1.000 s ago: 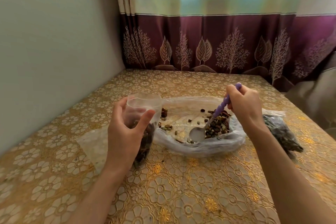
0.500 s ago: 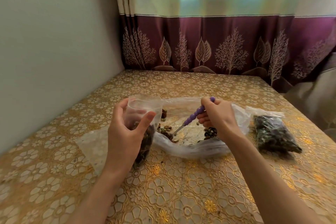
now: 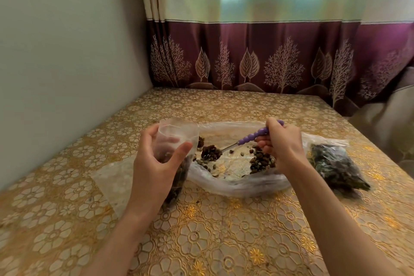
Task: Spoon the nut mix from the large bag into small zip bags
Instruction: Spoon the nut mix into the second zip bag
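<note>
Where wall (image 3: 67, 63) meets curtain (image 3: 268, 56), gold floral table (image 3: 224, 242).

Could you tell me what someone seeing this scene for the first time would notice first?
Most striking is the purple-handled spoon, heaped with nut mix, held by the right hand over the open large bag at the table's middle. Just left of it, the left hand grips a part-filled small zip bag with its mouth open. A filled bag lies at the right.
</note>
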A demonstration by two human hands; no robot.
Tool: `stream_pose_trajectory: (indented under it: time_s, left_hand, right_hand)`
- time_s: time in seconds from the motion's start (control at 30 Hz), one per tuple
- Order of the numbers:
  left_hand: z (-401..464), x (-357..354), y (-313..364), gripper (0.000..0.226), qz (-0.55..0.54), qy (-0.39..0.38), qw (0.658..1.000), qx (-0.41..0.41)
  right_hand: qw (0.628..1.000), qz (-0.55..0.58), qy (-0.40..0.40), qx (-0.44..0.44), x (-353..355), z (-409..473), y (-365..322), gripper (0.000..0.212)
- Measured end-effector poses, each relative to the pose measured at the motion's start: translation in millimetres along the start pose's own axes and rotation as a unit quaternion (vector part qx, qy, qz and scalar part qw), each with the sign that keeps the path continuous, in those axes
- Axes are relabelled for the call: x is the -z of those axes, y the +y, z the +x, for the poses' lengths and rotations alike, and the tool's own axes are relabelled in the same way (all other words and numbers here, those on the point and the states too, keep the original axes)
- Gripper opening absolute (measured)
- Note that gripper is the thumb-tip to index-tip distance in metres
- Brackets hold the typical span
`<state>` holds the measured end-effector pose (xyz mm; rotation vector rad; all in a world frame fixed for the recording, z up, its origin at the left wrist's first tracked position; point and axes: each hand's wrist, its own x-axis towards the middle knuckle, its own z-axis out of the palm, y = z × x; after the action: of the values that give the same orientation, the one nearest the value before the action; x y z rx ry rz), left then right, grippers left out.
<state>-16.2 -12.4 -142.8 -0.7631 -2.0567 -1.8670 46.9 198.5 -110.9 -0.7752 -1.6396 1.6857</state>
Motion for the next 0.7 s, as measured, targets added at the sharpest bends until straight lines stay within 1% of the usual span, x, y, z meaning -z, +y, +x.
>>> stream_pose_trajectory:
  time_s: [0.13,0.23,0.3,0.53,0.7]
  left_hand:
    - [0.5,-0.3,-3.1,0.077,0.017,-0.012,1.000,-0.001]
    - [0.7,-0.5,-4.6,0.085,0.027,-0.019,0.999,-0.002]
    - [0.4,-0.7,-5.4,0.086,0.029,-0.022,0.999,0.000]
    - [0.9,-1.5,-3.4,0.087,0.030,-0.012,0.999,0.010]
    - [-1.2,-1.8,-2.5,0.093,0.028,0.002,0.999,0.022]
  right_hand:
    - [0.998,0.015,0.038,0.041,2.0,-0.6,-4.4,0.031]
    - [0.995,0.053,0.051,0.071,0.6,-5.8,-12.3,0.032]
    - [0.992,0.073,0.053,0.085,-1.6,-10.2,-19.0,0.031]
    - [0.984,0.107,0.029,0.141,-13.9,-28.3,-35.7,0.026]
    - [0.973,0.134,-0.030,0.186,-25.1,-41.7,-38.9,0.025]
